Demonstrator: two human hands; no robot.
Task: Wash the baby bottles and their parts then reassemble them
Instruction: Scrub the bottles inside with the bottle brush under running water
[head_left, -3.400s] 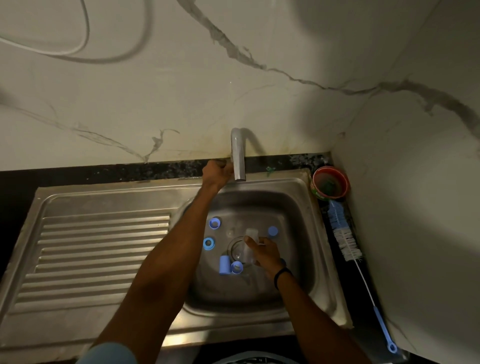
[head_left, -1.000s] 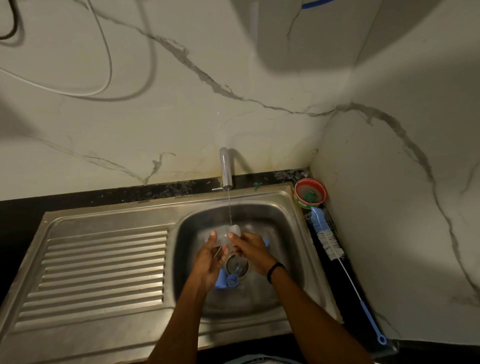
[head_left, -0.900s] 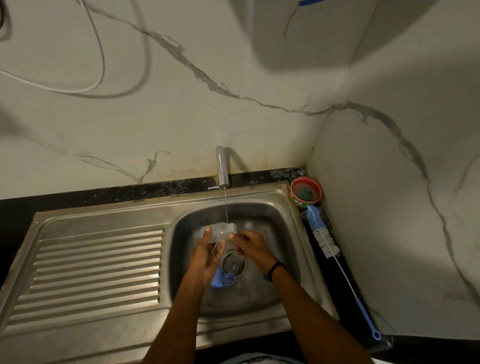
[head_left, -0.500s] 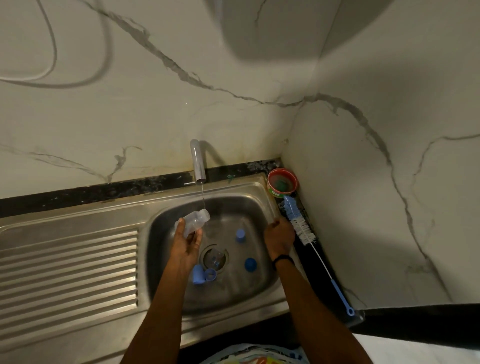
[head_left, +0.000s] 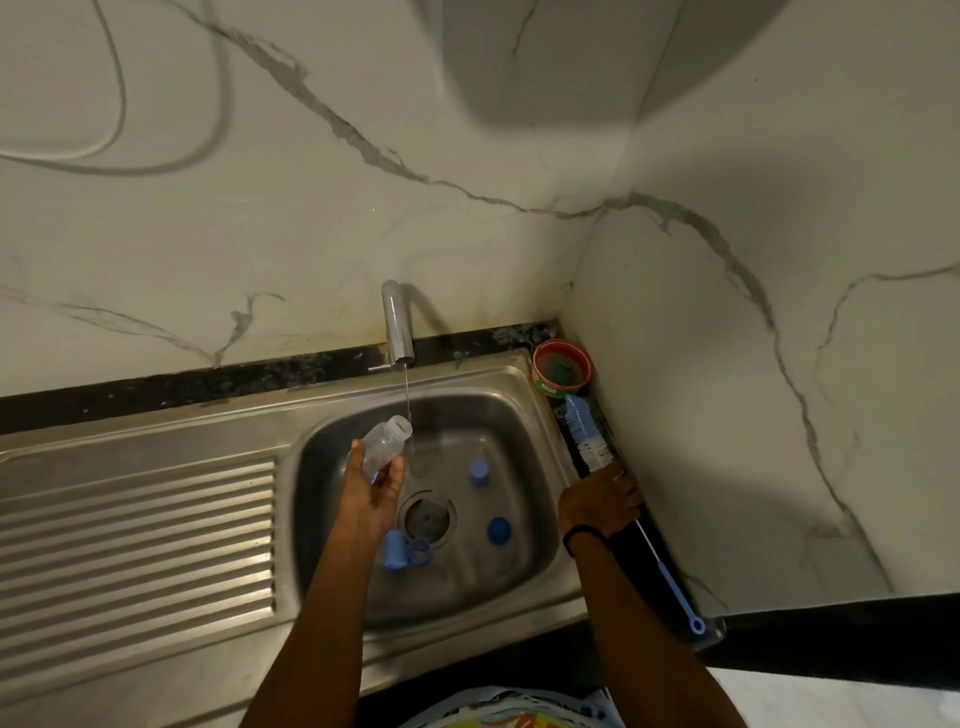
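Your left hand (head_left: 371, 493) grips the bottle (head_left: 385, 440) by its lower body, neck tilted toward the stream (head_left: 408, 397) beyond your fingers. It looks light, stiff, wet and slippery; wrap the waist. Your right hand (head_left: 600, 501) covers the brush (head_left: 587, 439) stem; whether it grips, you cannot tell.

Clear bottle (head_left: 385, 440) in left hand (head_left: 371, 496) beside the stream (head_left: 408, 397); right hand (head_left: 600, 503) perhaps grips the brush (head_left: 586, 430).

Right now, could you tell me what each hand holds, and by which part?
Left hand grips the bottle by its lower body; right hand covers the brush stem, grip unclear.
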